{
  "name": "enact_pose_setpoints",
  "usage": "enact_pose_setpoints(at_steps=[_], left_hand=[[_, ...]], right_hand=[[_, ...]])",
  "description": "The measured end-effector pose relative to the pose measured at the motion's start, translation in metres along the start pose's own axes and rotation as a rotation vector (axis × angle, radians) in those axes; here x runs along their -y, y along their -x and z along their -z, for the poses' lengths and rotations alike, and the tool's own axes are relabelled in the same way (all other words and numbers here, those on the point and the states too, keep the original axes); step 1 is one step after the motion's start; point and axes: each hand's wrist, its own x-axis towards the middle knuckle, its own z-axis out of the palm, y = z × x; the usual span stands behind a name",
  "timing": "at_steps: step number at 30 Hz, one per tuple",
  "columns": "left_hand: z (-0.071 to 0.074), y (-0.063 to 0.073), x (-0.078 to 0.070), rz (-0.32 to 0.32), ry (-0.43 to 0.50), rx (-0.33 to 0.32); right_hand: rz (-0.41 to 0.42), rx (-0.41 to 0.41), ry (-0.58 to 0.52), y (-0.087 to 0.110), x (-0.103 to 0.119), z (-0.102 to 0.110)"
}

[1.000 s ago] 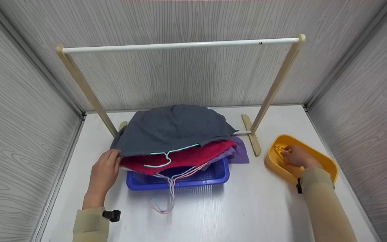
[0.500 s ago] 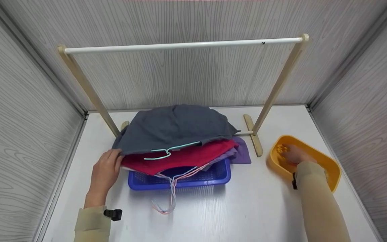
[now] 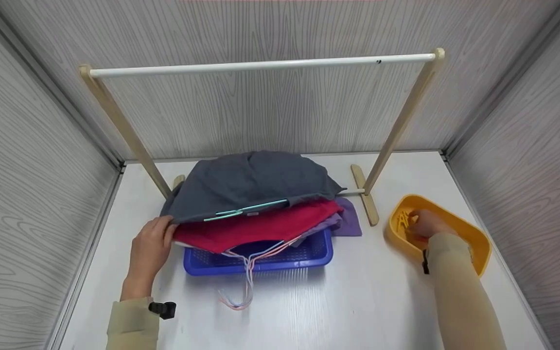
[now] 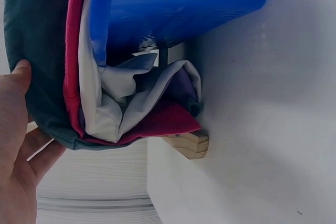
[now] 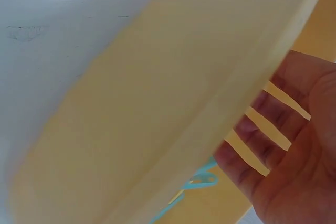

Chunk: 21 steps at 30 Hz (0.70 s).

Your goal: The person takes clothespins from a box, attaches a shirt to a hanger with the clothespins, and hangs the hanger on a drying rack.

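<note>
My left hand (image 3: 149,248) pinches the left edge of a grey garment (image 3: 255,182), thumb on top and fingers behind in the left wrist view. A teal hanger (image 3: 251,208) pokes out of its near edge. Beneath lies a red garment (image 3: 260,228), with pale and purple cloth under it, on a blue basket (image 3: 280,265). My right hand (image 3: 430,224) reaches into a yellow tray (image 3: 479,243), beside yellow clothespins (image 3: 403,221). Its fingers look spread in the right wrist view, near a teal clip (image 5: 202,179). The tray wall partly hides that clip.
A rack with a white bar (image 3: 260,65) on wooden posts stands behind the clothes; its right foot (image 3: 370,206) reaches forward. Hooks of pale hangers (image 3: 248,287) overhang the basket's front. Purple cloth (image 3: 350,218) droops at the right. Grey walls enclose the table.
The teal hanger's hook has swung up and back toward the grey garment. My right hand has shifted slightly among the clothespins in the tray. My left hand keeps its hold.
</note>
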Motion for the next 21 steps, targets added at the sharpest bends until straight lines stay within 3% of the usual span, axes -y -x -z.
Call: enact_pose_setpoints(at_steps=[5,10,14,21], left_hand=[[0.000,-0.001,0.001,-0.003,0.000,-0.011],[0.000,-0.001,0.000,0.007,0.001,-0.014],[0.000,-0.001,0.000,0.015,0.001,-0.009],[-0.001,-0.002,0.000,0.024,-0.003,-0.004]], right_hand=[[-0.031,0.022,-0.014,0.002,0.001,0.001],[-0.071,0.041,-0.003,0.018,0.014,0.001],[-0.110,0.038,-0.033,0.031,0.027,0.002],[-0.097,-0.009,0.016,0.041,0.031,0.000]])
